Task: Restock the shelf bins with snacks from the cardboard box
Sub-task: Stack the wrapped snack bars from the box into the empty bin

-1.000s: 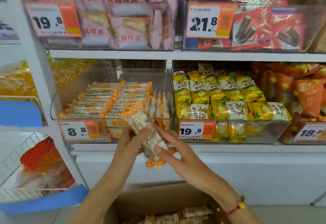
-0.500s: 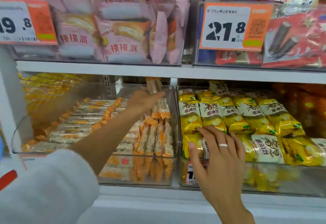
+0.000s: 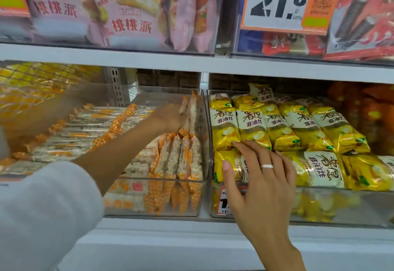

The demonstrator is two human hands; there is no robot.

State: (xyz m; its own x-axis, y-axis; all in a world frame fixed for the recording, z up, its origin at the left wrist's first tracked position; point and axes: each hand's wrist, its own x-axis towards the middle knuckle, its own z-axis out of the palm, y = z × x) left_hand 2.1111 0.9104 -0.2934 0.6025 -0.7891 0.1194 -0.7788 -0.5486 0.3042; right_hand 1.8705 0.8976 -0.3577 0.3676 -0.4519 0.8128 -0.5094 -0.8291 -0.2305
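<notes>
My left hand [image 3: 170, 118] reaches deep into the clear shelf bin [image 3: 153, 212] and holds a few orange-checked snack bars [image 3: 190, 110] upright at the bin's back right corner. More of the same bars [image 3: 179, 157] stand on end in front of them and lie flat to the left. My right hand [image 3: 259, 177] rests with straight, spread fingers on the yellow chip packets [image 3: 251, 125] at the front left of the neighbouring clear bin [image 3: 341, 206]. The cardboard box is out of view.
A shelf board [image 3: 191, 60] runs close above the bins. Pink pie bags [image 3: 128, 12] and red snack bags [image 3: 362, 21] fill the upper bins, with a 21.8 price tag [image 3: 279, 2]. Orange packets [image 3: 371, 108] sit at far right, a wire basket [image 3: 32, 83] at left.
My left hand has lowered the bars from above the bin down into its back right corner. The view has closed in on the shelf. My right hand stays on the yellow packets.
</notes>
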